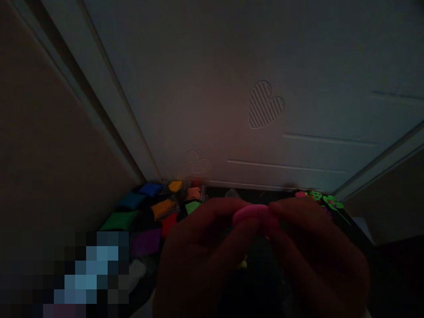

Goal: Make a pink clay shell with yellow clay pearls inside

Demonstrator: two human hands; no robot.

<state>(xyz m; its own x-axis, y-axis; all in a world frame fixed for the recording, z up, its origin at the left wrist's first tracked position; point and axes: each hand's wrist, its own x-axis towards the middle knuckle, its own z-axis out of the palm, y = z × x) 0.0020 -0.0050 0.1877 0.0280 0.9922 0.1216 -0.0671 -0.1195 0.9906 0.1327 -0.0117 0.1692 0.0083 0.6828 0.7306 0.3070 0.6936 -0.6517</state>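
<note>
A bright pink piece of modelling clay is held up between both hands, in the lower middle of the dim head view. My left hand pinches its left side, thumb in front and fingers behind. From the other side, the thumb and fingertips of my right hand close on its right end. The clay looks rounded and smooth, and part of it is covered by the fingers. Below the hands, a small yellow bit shows on the dark surface.
Several coloured packets lie to the left, among them a green packet, a purple packet and a blue packet. Green flower shapes lie at the right. Behind stands a white panel with heart reliefs. A pixelated patch covers the lower left.
</note>
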